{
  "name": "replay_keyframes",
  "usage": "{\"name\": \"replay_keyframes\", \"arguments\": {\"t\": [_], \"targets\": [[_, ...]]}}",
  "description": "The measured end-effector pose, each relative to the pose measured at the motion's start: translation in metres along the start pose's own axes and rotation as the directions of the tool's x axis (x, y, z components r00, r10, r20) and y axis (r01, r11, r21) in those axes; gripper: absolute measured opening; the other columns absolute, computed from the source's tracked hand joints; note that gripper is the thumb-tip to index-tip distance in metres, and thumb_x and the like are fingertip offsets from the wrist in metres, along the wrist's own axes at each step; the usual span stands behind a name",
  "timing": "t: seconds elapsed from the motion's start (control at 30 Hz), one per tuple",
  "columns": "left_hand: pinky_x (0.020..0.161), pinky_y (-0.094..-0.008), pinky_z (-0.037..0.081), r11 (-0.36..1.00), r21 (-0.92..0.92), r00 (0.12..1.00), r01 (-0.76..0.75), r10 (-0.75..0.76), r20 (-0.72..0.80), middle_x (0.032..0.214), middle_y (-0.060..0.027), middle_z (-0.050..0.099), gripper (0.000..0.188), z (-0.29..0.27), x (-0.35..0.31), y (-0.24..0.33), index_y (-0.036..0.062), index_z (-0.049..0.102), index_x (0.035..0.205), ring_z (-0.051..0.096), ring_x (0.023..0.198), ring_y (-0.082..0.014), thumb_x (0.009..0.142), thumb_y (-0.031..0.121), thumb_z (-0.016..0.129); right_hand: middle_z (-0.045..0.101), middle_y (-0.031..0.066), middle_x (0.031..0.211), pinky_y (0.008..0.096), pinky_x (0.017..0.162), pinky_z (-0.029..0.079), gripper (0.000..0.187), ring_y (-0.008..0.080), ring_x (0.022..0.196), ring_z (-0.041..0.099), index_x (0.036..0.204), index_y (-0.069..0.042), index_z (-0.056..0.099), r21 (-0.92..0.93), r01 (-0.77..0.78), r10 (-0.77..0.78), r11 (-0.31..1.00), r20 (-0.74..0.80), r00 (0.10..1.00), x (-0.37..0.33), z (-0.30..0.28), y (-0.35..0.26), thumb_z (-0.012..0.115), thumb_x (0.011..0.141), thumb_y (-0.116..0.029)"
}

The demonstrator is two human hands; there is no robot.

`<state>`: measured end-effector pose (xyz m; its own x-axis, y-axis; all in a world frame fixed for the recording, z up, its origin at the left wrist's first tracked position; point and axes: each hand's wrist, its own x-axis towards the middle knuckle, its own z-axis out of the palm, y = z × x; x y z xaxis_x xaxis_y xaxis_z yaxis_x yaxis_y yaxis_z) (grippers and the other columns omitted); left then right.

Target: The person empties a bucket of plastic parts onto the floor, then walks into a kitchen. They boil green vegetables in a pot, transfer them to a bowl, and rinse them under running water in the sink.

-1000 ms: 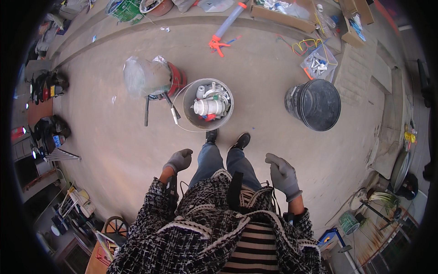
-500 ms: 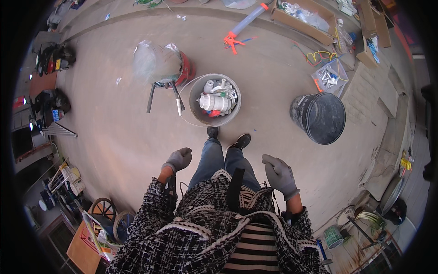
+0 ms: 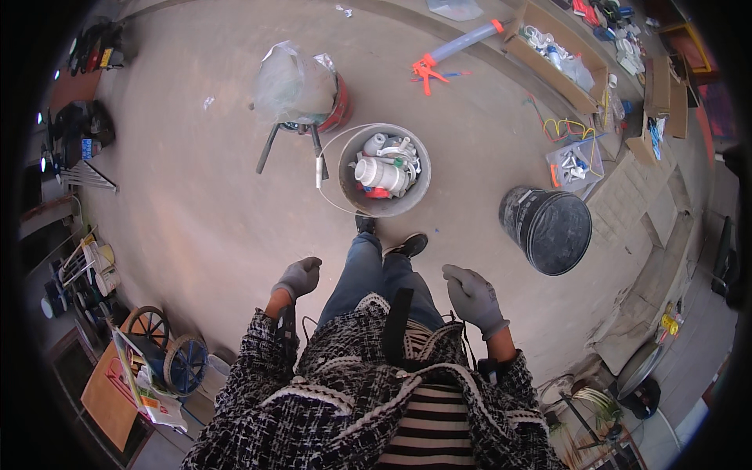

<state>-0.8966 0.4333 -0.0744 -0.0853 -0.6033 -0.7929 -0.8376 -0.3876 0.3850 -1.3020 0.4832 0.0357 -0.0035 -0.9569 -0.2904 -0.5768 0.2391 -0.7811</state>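
My left hand, in a grey glove, hangs left of my legs with its fingers curled closed and no object showing in it. On the other side, my right hand, gloved alike, has its fingers bent together; nothing is seen in it either. Neither hand touches anything. Just beyond my shoes stands a grey bucket holding white pipe fittings and something red. Its wire handle with a white grip lies lowered toward the left.
Behind the bucket, a red container bears a clear plastic bag. A black bucket stands at right. Farther back lie an orange caulking gun, a clear bin of fittings and a cardboard box. A wheeled cart is at lower left.
The view has turned, so the bucket, caulking gun and boxes sit farther right in the picture. Both hands keep nearly the same pose beside my legs; nothing is picked up or put down.
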Motion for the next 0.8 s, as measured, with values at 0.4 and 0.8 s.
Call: {"name": "replay_keyframes", "arguments": {"t": [0.4, 0.8], "targets": [[0.088, -0.0314, 0.048, 0.999, 0.007, 0.999, 0.047, -0.047, 0.025, 0.098, -0.0131, 0.069, 0.029, -0.047, 0.034, -0.019, 0.0072, 0.064, 0.111, 0.064, 0.099, -0.0218, 0.088, 0.023, 0.055, 0.067, 0.0151, 0.093, 0.0394, 0.078, 0.051, 0.024, 0.0324, 0.089, 0.064, 0.108, -0.005, 0.062, -0.041, -0.020, 0.026, 0.999, 0.140, 0.990, 0.064, 0.034, -0.031, 0.053, 0.087, -0.011], [0.102, -0.0368, 0.037, 0.803, -0.543, 0.969, 0.246, -0.224, 0.109, 0.141, -0.0273, 0.036, 0.066, -0.001, 0.200, -0.038, 0.0046, 0.033, 0.140, 0.041, 0.128, -0.0374, 0.084, 0.028, 0.058, 0.064, 0.0122, 0.107, 0.0390, 0.085, 0.049, 0.030, 0.0304, 0.098, 0.061, 0.116, -0.011, 0.059, -0.009, -0.133, 0.129, 0.991, 0.300, 0.945, 0.109, 0.110, -0.016, 0.055, 0.087, -0.017]]}}
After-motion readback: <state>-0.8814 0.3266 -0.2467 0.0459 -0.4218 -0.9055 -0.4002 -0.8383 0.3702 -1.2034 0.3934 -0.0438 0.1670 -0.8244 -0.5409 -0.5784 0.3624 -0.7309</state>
